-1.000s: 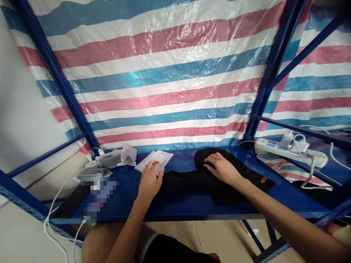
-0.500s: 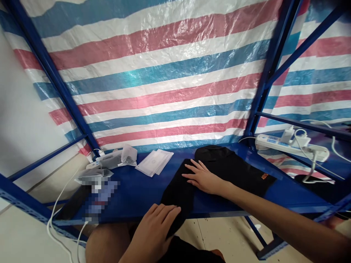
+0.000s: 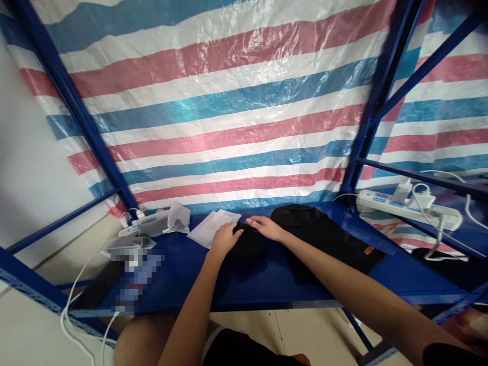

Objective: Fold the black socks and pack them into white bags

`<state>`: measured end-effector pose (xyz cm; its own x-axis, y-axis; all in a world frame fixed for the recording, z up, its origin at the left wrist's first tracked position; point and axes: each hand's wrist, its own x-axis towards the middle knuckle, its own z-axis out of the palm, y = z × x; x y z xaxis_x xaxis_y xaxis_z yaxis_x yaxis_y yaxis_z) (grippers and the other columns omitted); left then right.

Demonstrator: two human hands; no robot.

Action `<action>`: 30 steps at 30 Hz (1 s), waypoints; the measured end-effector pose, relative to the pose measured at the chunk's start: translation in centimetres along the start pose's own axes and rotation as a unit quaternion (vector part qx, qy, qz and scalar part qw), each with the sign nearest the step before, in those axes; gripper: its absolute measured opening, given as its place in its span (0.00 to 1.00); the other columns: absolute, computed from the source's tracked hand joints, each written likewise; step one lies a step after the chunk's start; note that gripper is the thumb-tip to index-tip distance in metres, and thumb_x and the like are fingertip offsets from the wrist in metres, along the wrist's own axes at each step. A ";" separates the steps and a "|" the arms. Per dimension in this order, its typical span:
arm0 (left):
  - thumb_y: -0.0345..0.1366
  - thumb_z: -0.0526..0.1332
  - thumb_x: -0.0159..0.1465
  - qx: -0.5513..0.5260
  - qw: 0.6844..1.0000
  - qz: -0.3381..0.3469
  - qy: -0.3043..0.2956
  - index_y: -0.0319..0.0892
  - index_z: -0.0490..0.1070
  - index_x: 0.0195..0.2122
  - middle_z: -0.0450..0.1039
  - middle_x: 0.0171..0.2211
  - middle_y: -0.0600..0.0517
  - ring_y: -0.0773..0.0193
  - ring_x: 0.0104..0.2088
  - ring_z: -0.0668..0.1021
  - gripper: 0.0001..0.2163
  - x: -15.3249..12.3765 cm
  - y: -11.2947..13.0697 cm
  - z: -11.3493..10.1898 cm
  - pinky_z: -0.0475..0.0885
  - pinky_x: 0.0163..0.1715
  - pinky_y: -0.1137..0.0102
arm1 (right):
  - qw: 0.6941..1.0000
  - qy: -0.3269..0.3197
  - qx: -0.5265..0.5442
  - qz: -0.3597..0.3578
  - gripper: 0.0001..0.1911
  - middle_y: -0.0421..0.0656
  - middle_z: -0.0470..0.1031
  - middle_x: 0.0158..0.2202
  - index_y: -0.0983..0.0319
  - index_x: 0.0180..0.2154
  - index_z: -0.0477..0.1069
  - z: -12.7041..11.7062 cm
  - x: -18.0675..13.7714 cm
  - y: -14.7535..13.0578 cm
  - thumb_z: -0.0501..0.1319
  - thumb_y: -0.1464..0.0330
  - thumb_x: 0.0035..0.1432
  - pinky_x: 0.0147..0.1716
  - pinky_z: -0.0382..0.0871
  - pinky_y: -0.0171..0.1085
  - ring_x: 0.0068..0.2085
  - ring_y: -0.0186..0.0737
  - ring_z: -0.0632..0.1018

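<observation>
A black cloth piece (image 3: pixel 247 249) lies folded into a short bundle on the blue shelf top (image 3: pixel 190 284). My left hand (image 3: pixel 226 239) is closed on its upper left edge, with the thumb over the cloth. At the upper right edge, my right hand (image 3: pixel 266 227) pinches the cloth between thumb and fingers. The fingertips of the two hands almost meet. To the right, a larger black cloth piece (image 3: pixel 324 236) with orange lettering lies flat, partly covered by my right forearm.
Flat white packets (image 3: pixel 209 226) lie just behind my left hand. Plastic-wrapped items (image 3: pixel 156 223) and a pixelated object (image 3: pixel 139 279) with a white cable are at the left. A power strip (image 3: pixel 407 208) with plugs sits right, beyond a blue post (image 3: pixel 369 117). Striped sheeting (image 3: pixel 229 122) hangs behind.
The left black cloth piece, stretched out over the front edge before, is now folded up toward the back. My left hand moved up and away from me; my right hand shifted slightly left.
</observation>
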<state>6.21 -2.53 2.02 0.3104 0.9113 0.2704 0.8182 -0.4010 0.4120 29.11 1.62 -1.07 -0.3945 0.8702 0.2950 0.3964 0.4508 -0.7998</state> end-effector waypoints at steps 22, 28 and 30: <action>0.35 0.60 0.74 -0.043 0.971 0.158 0.173 0.48 0.70 0.66 0.74 0.65 0.46 0.53 0.66 0.74 0.19 -2.7 -0.3 0.8 0.68 0.69 0.57 | 0.947 0.080 -0.172 -0.259 0.24 0.48 0.76 0.53 0.54 0.53 0.79 -1.1 -3.0 -3.6 0.58 0.79 0.61 0.58 0.71 0.51 0.56 0.51 0.76; 0.30 0.59 0.74 0.037 0.960 0.248 0.122 0.47 0.74 0.61 0.76 0.61 0.45 0.51 0.63 0.76 0.16 -2.7 0.5 1.7 0.70 0.66 0.54 | 0.941 0.007 -0.211 -0.264 0.21 0.48 0.76 0.54 0.55 0.51 0.79 -2.1 -4.3 -2.9 0.62 0.78 0.60 0.58 0.70 0.51 0.57 0.53 0.76; 0.34 0.64 0.72 -0.003 0.969 0.243 0.045 0.48 0.76 0.58 0.79 0.56 0.47 0.51 0.58 0.78 0.14 -2.7 0.1 2.0 0.74 0.60 0.56 | 0.963 -0.064 -0.139 -0.220 0.13 0.46 0.78 0.48 0.56 0.48 0.80 -2.5 -4.4 -2.2 0.67 0.72 0.62 0.51 0.74 0.46 0.49 0.49 0.79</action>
<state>6.39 -4.80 -0.39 0.6150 0.6023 0.5089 0.5831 -0.7818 0.2207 32.06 -2.74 0.71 -0.6666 0.5589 0.4932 0.3667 0.8220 -0.4358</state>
